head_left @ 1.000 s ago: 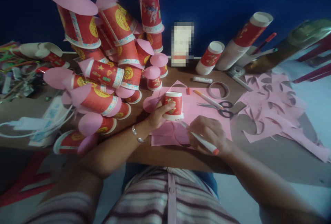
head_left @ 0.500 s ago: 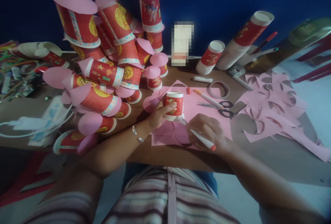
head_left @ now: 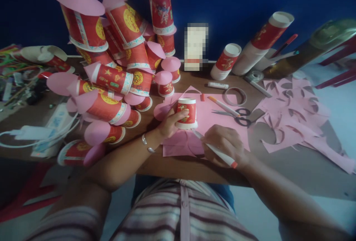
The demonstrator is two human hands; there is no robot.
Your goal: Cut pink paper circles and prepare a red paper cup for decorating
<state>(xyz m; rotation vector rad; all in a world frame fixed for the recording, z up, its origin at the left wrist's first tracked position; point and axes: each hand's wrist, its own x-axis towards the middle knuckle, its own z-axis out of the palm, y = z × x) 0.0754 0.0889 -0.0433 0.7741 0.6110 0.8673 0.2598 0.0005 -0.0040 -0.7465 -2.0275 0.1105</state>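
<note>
My left hand (head_left: 169, 123) is closed around a red and white paper cup (head_left: 190, 114) with gold figures, the thumb across its front. The cup's white lower edge faces my right hand (head_left: 224, 141), which grips a white marker (head_left: 222, 154) with a red end. The marker's tip is just below the cup's lower edge; I cannot tell whether it touches. Beneath both hands lie pink paper sheets (head_left: 233, 133). Scissors (head_left: 242, 118) with dark handles and an orange-ended marker (head_left: 222, 105) rest on the paper to the right.
Several red cups with pink cone tops (head_left: 109, 107) crowd the left side. A roll of tape (head_left: 236, 96), a white tube (head_left: 218, 85) and cup stacks (head_left: 226, 63) stand behind. Pink paper offcuts (head_left: 294, 111) cover the right. A power strip (head_left: 50, 131) with white cables lies at left.
My right hand and the marker have shifted slightly down and right, the tip moving lower. The cup in my left hand has moved a little to the left.
</note>
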